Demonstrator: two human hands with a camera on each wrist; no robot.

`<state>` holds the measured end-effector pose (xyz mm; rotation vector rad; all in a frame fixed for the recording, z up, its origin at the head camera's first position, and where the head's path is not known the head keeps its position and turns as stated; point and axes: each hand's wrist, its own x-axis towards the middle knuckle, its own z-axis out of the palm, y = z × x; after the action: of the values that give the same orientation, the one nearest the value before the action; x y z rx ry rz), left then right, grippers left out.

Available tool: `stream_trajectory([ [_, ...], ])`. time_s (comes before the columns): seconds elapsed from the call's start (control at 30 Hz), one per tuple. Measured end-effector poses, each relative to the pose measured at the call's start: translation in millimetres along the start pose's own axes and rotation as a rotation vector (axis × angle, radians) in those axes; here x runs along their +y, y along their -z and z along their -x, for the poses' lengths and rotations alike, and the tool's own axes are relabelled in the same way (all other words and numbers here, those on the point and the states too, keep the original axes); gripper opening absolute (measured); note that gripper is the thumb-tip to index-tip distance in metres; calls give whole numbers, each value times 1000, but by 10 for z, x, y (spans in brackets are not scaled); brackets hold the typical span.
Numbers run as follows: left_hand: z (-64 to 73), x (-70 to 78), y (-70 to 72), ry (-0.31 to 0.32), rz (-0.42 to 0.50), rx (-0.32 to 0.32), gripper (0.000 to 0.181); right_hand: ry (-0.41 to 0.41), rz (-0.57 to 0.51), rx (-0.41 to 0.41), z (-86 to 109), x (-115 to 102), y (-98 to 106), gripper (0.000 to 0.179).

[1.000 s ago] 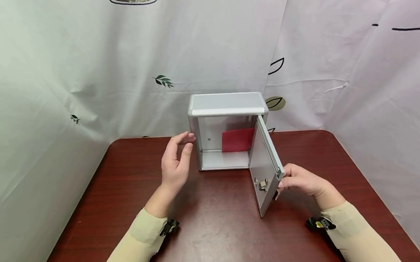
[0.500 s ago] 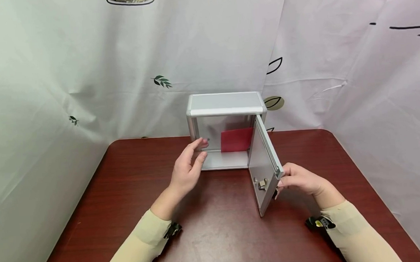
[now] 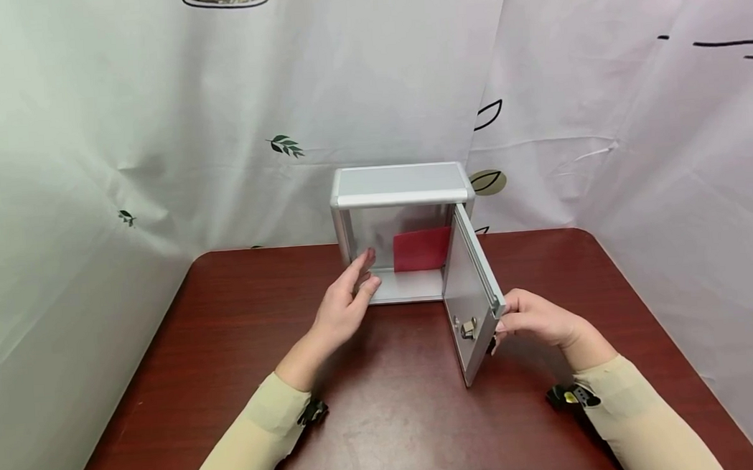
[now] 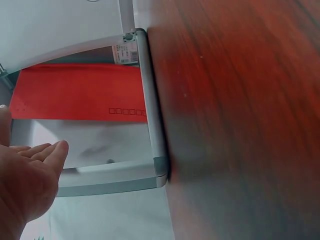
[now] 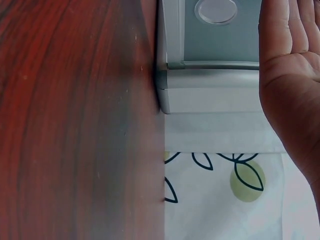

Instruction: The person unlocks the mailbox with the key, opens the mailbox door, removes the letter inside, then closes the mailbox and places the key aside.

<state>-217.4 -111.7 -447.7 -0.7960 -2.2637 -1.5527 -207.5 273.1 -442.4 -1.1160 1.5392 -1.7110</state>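
Observation:
A silver metal mailbox (image 3: 401,183) stands at the back of the table, its hinged door (image 3: 477,286) swung out to the right. On the door's inner face sits a cam lock (image 3: 468,328). Inside, a red envelope (image 4: 80,92) with a row of printed squares leans against the back wall. My left hand (image 3: 345,309) is at the left front of the opening, fingers extended and holding nothing, apart from the envelope. My right hand (image 3: 540,320) grips the door's free edge from its outer side. Its fingertips are partly hidden behind the door, with a small dark piece just below them.
The reddish-brown wooden table (image 3: 388,421) spreads around the mailbox. Behind it and along both sides hangs a white patterned cloth (image 3: 215,130). A barcode label (image 4: 127,52) shows inside the mailbox in the left wrist view.
My left hand has moved right and inward, from beside the mailbox's left wall to the front of its opening. My right hand and the door have stayed in place; the head view shifted slightly.

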Motion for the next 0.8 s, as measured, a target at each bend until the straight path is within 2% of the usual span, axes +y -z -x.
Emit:
stream_trajectory([
  [0.2, -43, -2, -53, 78, 21, -44, 64, -7, 13, 1, 0, 7, 14, 43],
  [0.4, -132, -11, -117, 188, -40, -73, 69, -6, 13, 3, 1, 10, 9, 43],
  [0.5, -182, -38, -149, 211, -59, -70, 70, -7, 9, 4, 2, 6, 3, 44],
  [0.8, -311, -101, -280, 223, -101, -73, 70, -6, 0, -6, 2, 15, 7, 44],
])
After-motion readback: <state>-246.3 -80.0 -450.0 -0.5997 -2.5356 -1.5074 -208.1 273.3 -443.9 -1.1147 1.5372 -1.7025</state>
